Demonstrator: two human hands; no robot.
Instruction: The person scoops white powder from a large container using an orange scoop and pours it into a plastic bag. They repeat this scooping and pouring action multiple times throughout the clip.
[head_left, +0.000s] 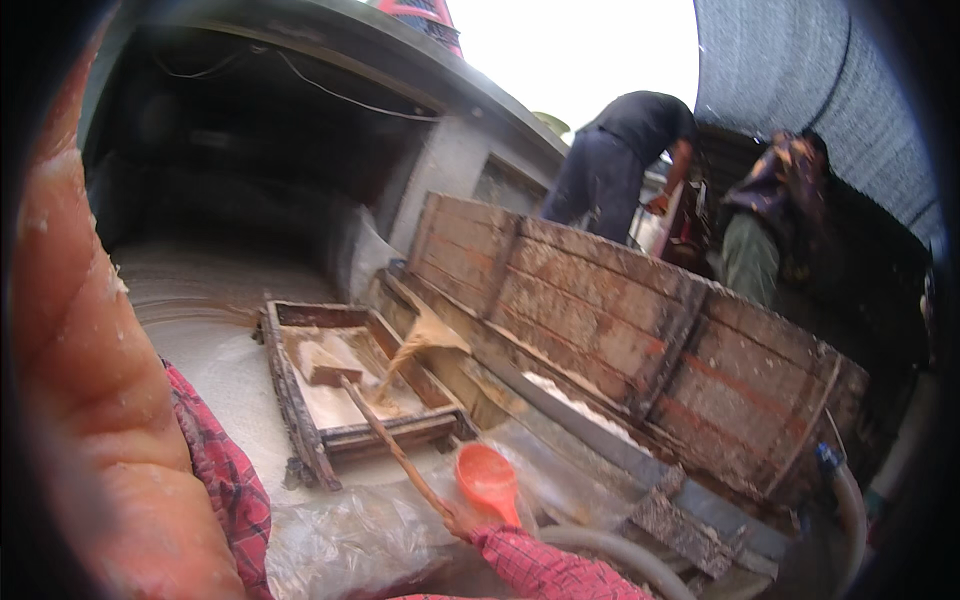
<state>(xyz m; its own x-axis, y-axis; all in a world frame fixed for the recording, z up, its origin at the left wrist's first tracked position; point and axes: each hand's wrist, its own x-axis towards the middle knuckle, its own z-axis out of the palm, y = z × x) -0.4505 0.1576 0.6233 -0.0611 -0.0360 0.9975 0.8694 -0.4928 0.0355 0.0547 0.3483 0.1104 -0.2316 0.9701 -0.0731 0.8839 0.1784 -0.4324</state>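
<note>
My right hand [461,523], in a red checked sleeve, is wrapped round the long wooden handle [405,462] of a pusher with a block-shaped wooden head [333,371]. That head rests inside a wooden frame box [300,437] with pale, wet material in it. Tan liquid [402,358] streams into the box from a spout at its right. Against my right wrist lies an orange plastic ladle [486,476], its handle partly hidden by the sleeve. My left hand [125,400] looms very near the camera at the left, flecked with pale bits; its fingers cannot be made out.
Pale material [225,370] spreads below the box. Clear plastic sheeting [360,530] covers the near edge. A wooden plank wall [600,310] runs along the right, with a hose [848,500] at its end. Beyond it, one person [625,165] bends over and another person [765,215] stands nearby.
</note>
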